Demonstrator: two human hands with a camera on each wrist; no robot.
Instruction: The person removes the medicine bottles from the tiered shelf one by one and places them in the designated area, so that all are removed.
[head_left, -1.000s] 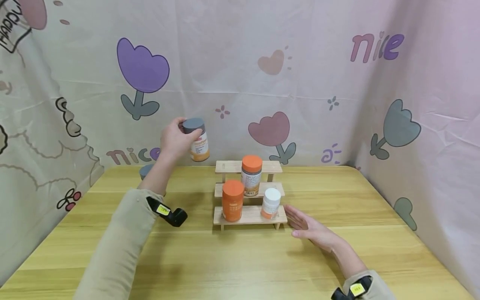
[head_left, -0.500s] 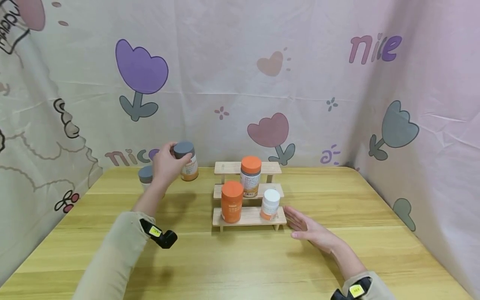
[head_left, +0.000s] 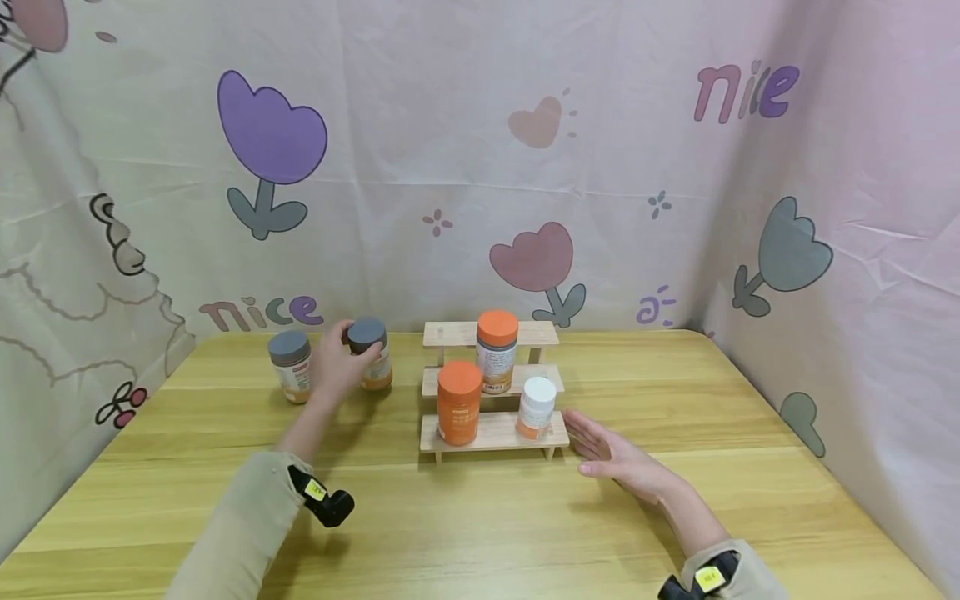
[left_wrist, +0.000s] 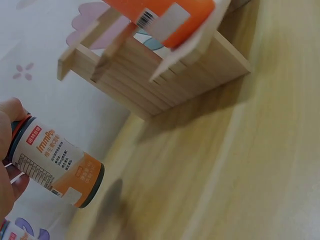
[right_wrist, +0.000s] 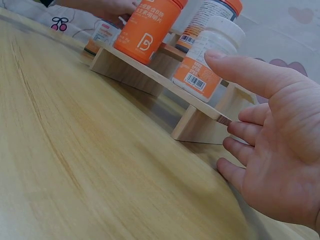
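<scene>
While the left hand point(head_left: 336, 367) gripped a grey-lidded jar point(head_left: 379, 372) around its top, presumably to keep it upright, the right hand point(head_left: 628, 463) was well apart from it, fingers extended at the right end of the stepped rack point(head_left: 497, 430), perhaps to steady it. The held jar was between a second grey-lidded jar point(head_left: 293, 371) and the rack; whether its base touched the desk point(head_left: 480, 525) could not be told. An orange jar point(head_left: 459, 406) and a white bottle point(head_left: 537, 408) shared the lowest step, an orange-lidded jar point(head_left: 497, 360) the middle one, likely staggered for visibility.

The left hand point(head_left: 339, 363) partly hides its grey-lidded jar point(head_left: 378, 370).
</scene>
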